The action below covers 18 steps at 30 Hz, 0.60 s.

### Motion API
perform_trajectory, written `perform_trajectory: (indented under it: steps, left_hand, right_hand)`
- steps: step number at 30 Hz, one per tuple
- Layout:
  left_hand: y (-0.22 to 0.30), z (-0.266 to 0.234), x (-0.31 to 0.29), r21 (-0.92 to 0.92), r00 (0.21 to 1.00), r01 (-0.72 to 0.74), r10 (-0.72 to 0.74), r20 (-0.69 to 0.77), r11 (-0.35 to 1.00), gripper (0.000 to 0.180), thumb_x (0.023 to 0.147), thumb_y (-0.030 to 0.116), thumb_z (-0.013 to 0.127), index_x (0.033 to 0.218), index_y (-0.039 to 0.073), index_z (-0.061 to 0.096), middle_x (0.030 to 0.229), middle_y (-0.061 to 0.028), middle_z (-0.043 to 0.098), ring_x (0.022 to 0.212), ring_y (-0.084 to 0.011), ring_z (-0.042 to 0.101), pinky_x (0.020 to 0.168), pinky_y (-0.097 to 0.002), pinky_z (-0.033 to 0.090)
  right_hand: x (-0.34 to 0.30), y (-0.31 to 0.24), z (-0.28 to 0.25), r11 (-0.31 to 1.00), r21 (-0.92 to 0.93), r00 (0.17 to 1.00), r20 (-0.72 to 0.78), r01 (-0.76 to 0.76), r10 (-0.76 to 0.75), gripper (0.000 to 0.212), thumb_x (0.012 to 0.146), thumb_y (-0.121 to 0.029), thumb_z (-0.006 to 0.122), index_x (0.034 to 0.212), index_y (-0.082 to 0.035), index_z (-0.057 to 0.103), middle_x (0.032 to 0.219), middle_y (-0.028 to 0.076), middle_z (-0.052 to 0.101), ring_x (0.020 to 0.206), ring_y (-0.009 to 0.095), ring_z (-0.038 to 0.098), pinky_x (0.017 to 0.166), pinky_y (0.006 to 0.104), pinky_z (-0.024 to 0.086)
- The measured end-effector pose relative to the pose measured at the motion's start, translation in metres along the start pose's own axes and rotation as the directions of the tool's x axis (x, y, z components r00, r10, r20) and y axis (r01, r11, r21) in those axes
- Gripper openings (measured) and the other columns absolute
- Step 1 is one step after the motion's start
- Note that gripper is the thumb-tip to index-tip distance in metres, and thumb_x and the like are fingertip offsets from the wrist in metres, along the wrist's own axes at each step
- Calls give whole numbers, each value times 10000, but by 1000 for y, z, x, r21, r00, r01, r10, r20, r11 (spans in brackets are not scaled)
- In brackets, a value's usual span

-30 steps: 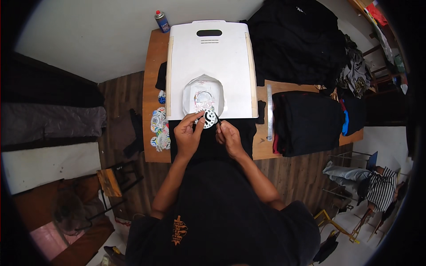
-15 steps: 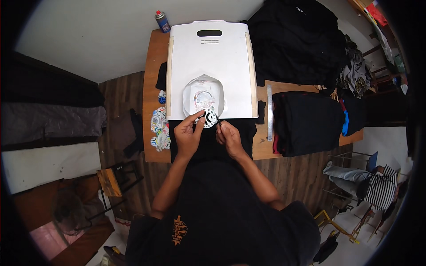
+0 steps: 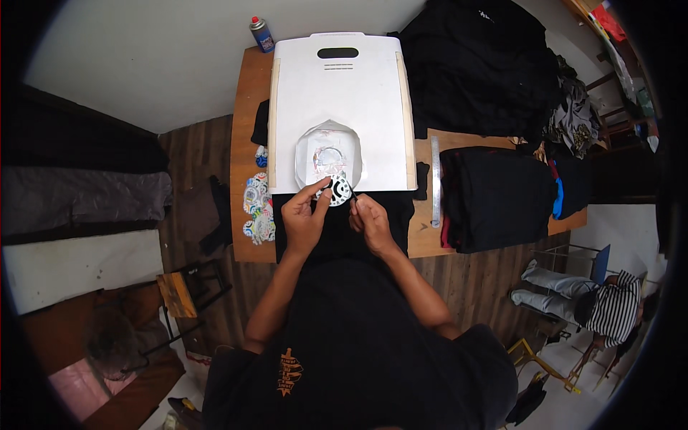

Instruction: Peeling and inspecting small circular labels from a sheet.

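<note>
My left hand (image 3: pixel 304 219) pinches a round black-and-white patterned disc (image 3: pixel 342 189), flat like a sticker or patch, between thumb and fingers. Its print is too small to make out fully. Close against the disc's right edge is the tip of a thin dark tool (image 3: pixel 353 195), gripped in the closed fingers of my right hand (image 3: pixel 372 223); its kind cannot be told. Just beyond both hands lies a shallow white many-sided tray (image 3: pixel 302 159) with scraps inside. It rests at the near end of a large white board (image 3: pixel 340 97). Black cloth (image 3: pixel 330 233) spreads beneath my hands.
Colourful round discs (image 3: pixel 258 197) lie on the wooden table (image 3: pixel 251 93) at left. A spray can (image 3: pixel 262 34) stands at the far left corner. Rightward are a metal ruler (image 3: pixel 435 183), folded black garments (image 3: pixel 494 201) and heaped black cloth (image 3: pixel 476 72). A person in stripes (image 3: pixel 615 307) is at right.
The disc has turned slightly in my left hand, beside the dark tool. My hands have hardly moved. At right, the striped person's legs have shifted.
</note>
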<state>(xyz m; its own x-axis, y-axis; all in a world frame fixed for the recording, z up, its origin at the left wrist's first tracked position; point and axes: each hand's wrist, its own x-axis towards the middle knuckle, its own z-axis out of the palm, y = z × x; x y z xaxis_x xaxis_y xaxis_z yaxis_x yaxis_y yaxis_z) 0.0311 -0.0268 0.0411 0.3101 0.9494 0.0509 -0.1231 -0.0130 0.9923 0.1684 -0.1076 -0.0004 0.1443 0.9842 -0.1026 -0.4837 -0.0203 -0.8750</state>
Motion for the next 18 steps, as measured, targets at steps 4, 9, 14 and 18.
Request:
perform_trajectory:
  steps: [4,9,14,18]
  left_hand:
    - [1,0,1,10,1000,-6,6,1,1000,287,924,-52,621,1208,-98,622,1091,-120,673,963,-101,614,847,-207,481]
    - [-1,2,0,-40,1000,-6,6,9,999,292,916,-58,631,1205,-101,622,1081,-127,675,983,-114,621,860,-223,492]
    - [3,1,-2,-9,1000,2,-1,28,1000,307,917,-51,636,1219,-101,614,1100,-127,672,980,-108,616,856,-220,491]
    - [6,2,-3,-7,1000,1,-1,31,1000,317,918,-47,637,1229,-99,609,1119,-131,671,982,-106,614,864,-219,487]
  right_hand:
    - [2,-2,1,999,23,1000,-2,23,-23,320,1071,-306,411,860,-75,481,606,-48,319,508,51,267,491,230,255]
    - [0,-2,-1,998,54,1000,9,-28,28,327,1070,-318,404,862,-79,486,598,-51,316,507,54,266,489,231,250]
    - [-1,-2,0,999,42,1000,1,-29,29,341,1061,-347,415,867,-77,491,591,-50,311,504,59,264,497,236,255]
    - [-2,-4,1,999,35,999,2,-37,37,355,1054,-369,427,869,-74,494,586,-47,308,499,65,262,502,240,262]
